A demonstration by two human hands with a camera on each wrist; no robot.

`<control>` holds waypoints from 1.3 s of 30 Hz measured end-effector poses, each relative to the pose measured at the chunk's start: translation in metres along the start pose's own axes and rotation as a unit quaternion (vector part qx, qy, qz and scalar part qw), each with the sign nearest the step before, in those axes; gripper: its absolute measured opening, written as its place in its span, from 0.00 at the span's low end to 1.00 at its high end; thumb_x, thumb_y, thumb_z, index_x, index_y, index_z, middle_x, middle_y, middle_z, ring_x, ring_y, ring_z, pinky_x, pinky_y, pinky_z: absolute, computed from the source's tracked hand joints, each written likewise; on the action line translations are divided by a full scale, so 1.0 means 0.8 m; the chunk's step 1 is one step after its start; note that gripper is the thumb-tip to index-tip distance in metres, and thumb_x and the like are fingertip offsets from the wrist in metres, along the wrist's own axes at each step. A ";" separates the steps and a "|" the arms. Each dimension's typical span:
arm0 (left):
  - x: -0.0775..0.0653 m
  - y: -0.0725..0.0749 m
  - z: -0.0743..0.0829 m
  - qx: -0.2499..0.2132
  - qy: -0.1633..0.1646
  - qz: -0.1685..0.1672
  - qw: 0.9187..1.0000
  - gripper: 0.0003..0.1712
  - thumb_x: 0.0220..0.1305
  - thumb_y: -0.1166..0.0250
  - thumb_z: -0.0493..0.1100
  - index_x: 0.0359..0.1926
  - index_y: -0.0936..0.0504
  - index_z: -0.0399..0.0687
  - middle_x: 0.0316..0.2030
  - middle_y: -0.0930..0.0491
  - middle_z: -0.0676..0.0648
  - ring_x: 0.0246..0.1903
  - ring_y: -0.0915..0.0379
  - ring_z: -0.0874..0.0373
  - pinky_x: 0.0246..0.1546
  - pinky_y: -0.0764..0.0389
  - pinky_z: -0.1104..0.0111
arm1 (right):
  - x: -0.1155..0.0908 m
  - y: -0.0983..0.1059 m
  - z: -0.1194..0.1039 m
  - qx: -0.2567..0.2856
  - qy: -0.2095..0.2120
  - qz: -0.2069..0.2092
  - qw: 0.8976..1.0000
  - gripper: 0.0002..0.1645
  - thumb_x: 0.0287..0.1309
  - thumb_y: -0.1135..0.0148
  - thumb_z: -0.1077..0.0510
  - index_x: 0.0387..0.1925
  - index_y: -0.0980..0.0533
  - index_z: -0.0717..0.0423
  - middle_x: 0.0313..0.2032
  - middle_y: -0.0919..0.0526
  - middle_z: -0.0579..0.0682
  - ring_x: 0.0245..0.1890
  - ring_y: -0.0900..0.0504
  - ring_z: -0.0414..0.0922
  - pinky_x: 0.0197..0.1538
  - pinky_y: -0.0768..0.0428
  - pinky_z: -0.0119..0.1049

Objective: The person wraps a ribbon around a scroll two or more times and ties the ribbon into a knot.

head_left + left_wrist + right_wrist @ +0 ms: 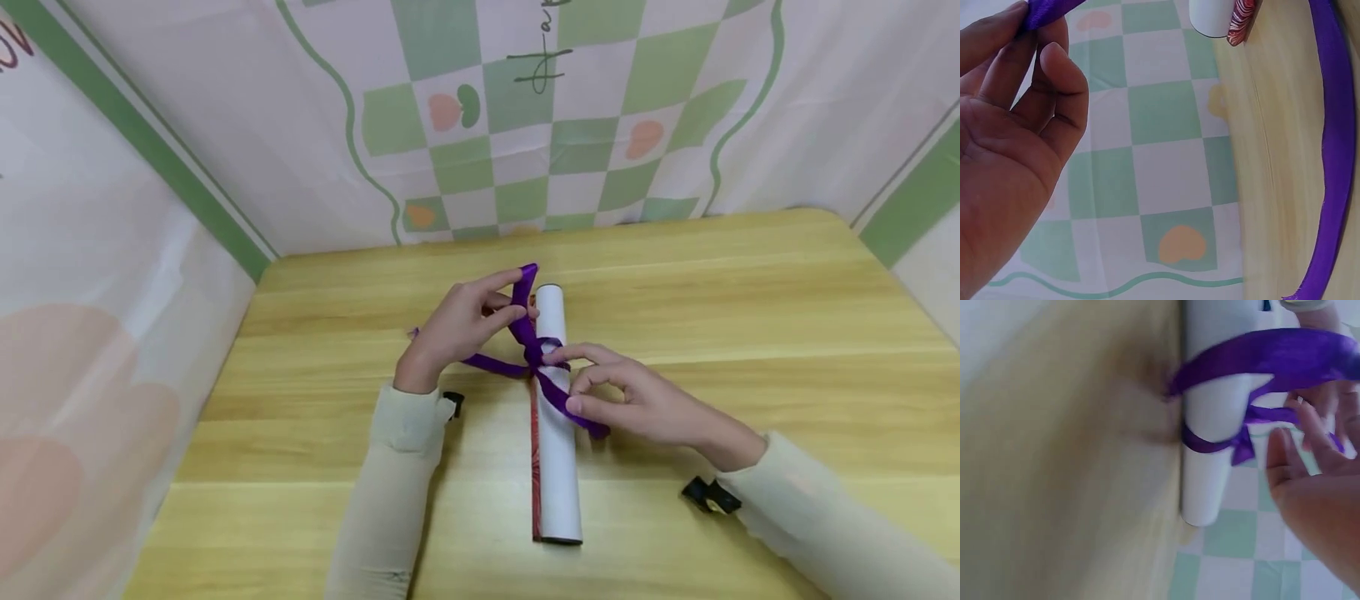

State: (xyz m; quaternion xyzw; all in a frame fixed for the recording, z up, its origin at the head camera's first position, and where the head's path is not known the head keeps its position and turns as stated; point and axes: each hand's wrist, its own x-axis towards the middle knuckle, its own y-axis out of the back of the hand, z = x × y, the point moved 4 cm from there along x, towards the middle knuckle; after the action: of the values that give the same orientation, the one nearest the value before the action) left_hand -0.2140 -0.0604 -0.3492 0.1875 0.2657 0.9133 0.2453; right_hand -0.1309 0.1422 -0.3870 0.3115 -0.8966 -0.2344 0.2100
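A purple ribbon (557, 395) is knotted around a white rolled tube (558, 467) with a red patterned strip (536, 467) along its left side. My left hand (467, 321) pinches a raised length of ribbon between thumb and fingers above the knot; the left wrist view shows the purple fold (1050, 11) at the fingertips. My right hand (637, 396) has its index finger at the knot, while thumb and bent finger meet at the tail slanting down right. In the right wrist view a ribbon band (1266, 356) arches over the tube; exact finger contact is partly hidden.
The wooden table (300, 450) carries the work. Another ribbon tail (1338, 125) runs left across it beneath my left wrist. A printed cloth (517, 158) with green checks stands behind the far edge. Black clips (711, 496) sit at both sleeve cuffs.
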 end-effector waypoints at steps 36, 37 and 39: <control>0.000 -0.003 -0.006 0.001 0.021 -0.013 1.000 0.30 0.67 0.43 0.46 0.69 0.33 0.47 0.39 0.14 0.55 0.15 0.47 0.61 0.24 0.39 0.71 | 0.026 0.020 0.003 0.035 -0.073 0.129 0.988 0.16 0.65 0.45 0.57 0.52 0.31 0.56 0.35 0.17 0.47 0.39 0.20 0.43 0.44 0.24 0.36; 0.000 -0.002 -0.006 0.003 0.021 -0.013 1.000 0.30 0.67 0.43 0.46 0.69 0.33 0.47 0.39 0.14 0.55 0.16 0.46 0.61 0.24 0.39 0.71 | 0.025 0.027 0.001 0.022 -0.076 0.128 0.989 0.18 0.66 0.46 0.57 0.55 0.32 0.56 0.34 0.18 0.48 0.38 0.20 0.43 0.41 0.23 0.35; 0.000 -0.001 -0.006 0.007 0.021 -0.013 1.000 0.30 0.67 0.43 0.46 0.69 0.33 0.46 0.39 0.14 0.55 0.16 0.46 0.61 0.24 0.39 0.71 | 0.023 0.039 -0.001 -0.021 -0.077 0.126 0.989 0.17 0.67 0.48 0.56 0.56 0.31 0.54 0.33 0.18 0.47 0.37 0.21 0.42 0.38 0.23 0.35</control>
State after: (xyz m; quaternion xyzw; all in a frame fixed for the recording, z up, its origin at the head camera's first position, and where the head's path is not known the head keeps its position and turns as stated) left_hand -0.2158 -0.0616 -0.3535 0.1667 0.2796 0.9119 0.2500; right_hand -0.1581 0.1516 -0.3646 0.1727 -0.9371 -0.2479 0.1746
